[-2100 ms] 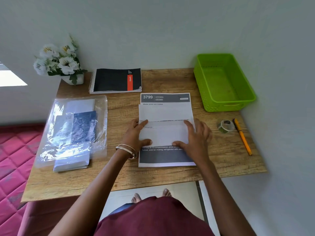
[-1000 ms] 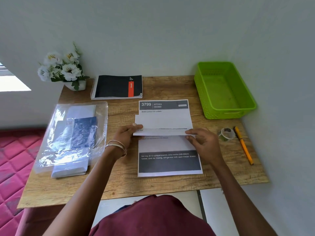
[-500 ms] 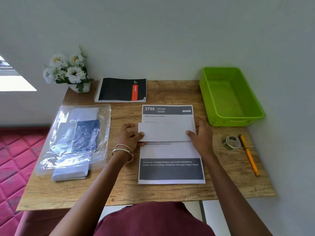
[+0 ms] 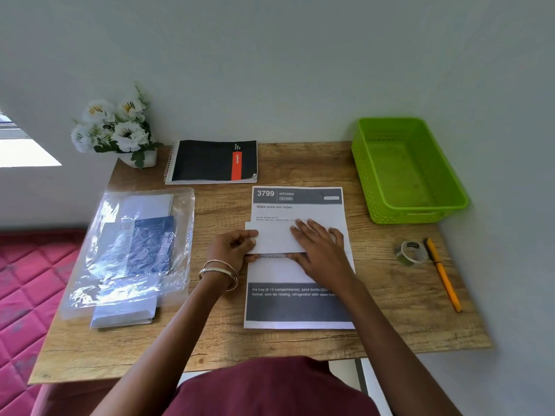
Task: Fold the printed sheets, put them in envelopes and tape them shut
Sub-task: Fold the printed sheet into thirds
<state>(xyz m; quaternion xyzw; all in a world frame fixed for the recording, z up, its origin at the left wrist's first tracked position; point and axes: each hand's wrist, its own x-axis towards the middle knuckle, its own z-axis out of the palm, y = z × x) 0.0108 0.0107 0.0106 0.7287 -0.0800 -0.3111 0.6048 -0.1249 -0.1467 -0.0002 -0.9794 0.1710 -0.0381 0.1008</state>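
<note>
Folded white sheet [image 4: 274, 239] atop printed sheet [image 4: 297, 265] mid-table, left hand [image 4: 232, 246] pinching its left edge, right hand [image 4: 319, 250] pressing flat with fingers spread, bagged envelopes [image 4: 132, 253] left of left hand, tape roll [image 4: 410, 252] right of right hand

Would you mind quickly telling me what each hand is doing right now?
Left hand: pinches the left edge of the folded white sheet.
Right hand: open, fingers flat, pressing on that sheet.
</note>
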